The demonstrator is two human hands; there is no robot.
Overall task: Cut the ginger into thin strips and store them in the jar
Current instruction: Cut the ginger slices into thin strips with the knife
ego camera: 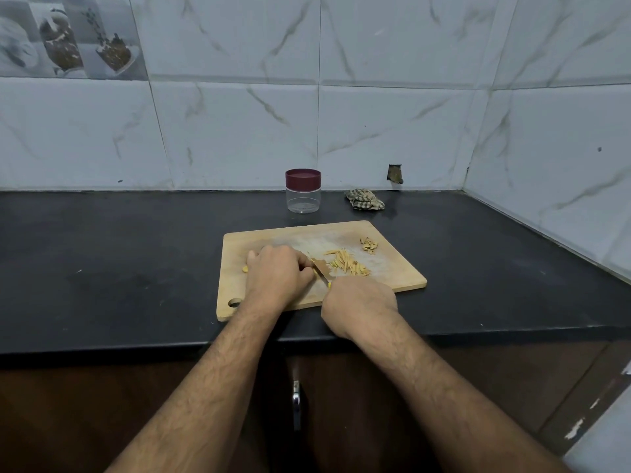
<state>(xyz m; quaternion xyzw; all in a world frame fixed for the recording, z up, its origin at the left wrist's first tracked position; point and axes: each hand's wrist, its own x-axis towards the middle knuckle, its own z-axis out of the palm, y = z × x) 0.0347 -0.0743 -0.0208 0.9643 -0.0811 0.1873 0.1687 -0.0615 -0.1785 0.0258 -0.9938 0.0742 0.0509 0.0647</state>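
— While the right hand grips the knife, where's the ginger?
— Under the left hand's curled fingers, left of the blade, strips lying right; jar behind, lidded.

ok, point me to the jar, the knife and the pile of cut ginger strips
jar (303, 199): head view, on its clear body below the maroon lid.
knife (320, 266): head view, on the blade between the hands.
ginger strips (346, 262): head view, middle of the pile on the board.
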